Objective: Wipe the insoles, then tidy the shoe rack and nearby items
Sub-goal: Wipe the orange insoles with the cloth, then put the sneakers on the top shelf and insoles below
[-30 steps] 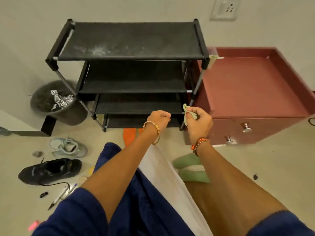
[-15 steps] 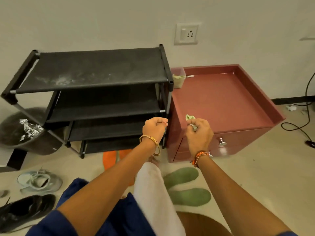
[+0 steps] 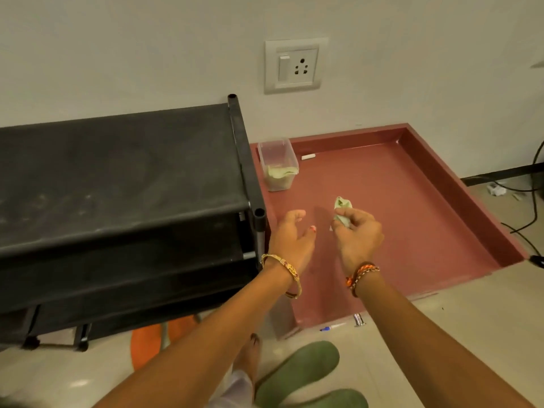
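No writing is legible anywhere. The right hand pinches a crumpled green wipe over the maroon table; the left hand hangs loose, fingers spread, holding nothing. The black shoe rack stands at nine o'clock, green insoles on the tiled floor at six.

A room in a home

A black shoe rack stands against a plain wall beside a low red cabinet; green insoles lie on the tiled floor, below a wall socket.
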